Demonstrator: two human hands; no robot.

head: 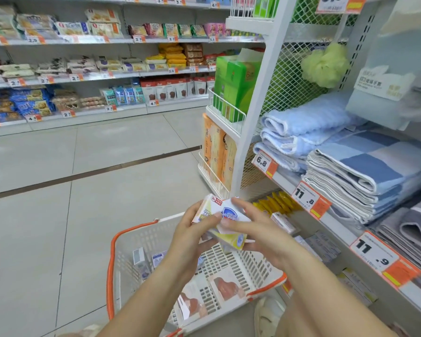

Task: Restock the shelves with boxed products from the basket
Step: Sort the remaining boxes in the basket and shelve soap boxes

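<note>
A small stack of white, yellow and blue soap boxes (225, 216) is held between both hands above the basket. My left hand (195, 231) grips the stack from the left, and my right hand (255, 228) wraps it from the right with fingers over the top. Below stands a white basket with orange handles (122, 249) on the floor. Inside it lie several boxed products, among them a reddish-printed box (227, 287) and a small white box (139, 256). The low shelf to the right holds more small boxes (322, 244).
The shelf unit on the right carries folded blue towels (309, 122), checked cloths (374, 166), grey cloths and price tags (310, 199). A white wire end rack (225, 113) holds green and orange packs. Snack shelves (83, 69) line the far side of the tiled aisle.
</note>
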